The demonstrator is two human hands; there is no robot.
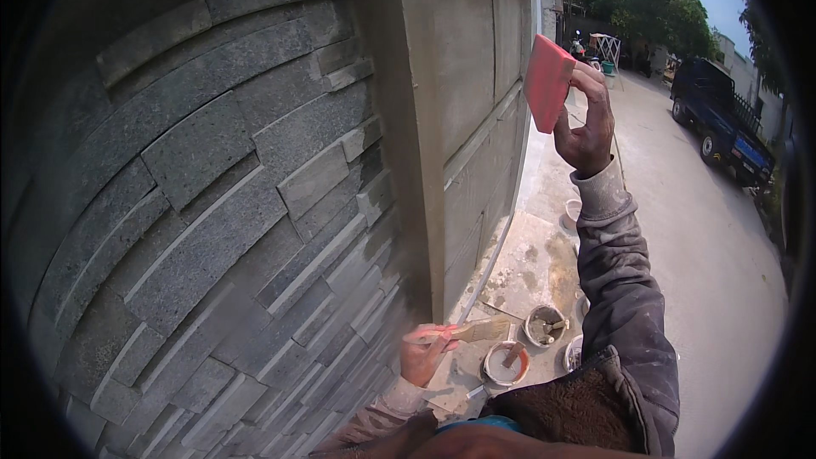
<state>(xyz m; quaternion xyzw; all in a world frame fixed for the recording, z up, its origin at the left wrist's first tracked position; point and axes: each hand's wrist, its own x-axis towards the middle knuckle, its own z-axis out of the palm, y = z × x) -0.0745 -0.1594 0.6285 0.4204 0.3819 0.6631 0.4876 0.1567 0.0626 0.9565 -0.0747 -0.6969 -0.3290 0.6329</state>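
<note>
A flat red block [548,85] is held up in the air beside the plain panelled wall [476,76], above the paved strip [523,268]. Its long axis runs nearly upright, leaning slightly, with one broad face turned toward the wall side. The right hand [588,132] pinches it from the road side, fingers bent over the upper part and thumb lower down; how far the fingertips reach behind it cannot be told.

Lower, the left hand [422,359] is closed around the handle end of a brush [484,330]. The brush lies nearly level, its long axis running across, and its bristles point right, away from the stone-clad wall [246,178] and over the paved strip near its wall edge.

Beneath and beyond the brush tip, on the paved strip, stand a bucket with an orange-stained rim [488,369], a flat tool leaning in it, and just beside it a grey-filled bucket [535,337] with another tool inside. A hose [507,234] follows the strip's wall edge. A grey post [410,119] separates the two wall surfaces. Across the road [714,263] stands a dark blue truck [722,115], with trees [646,0] farther back.
</note>
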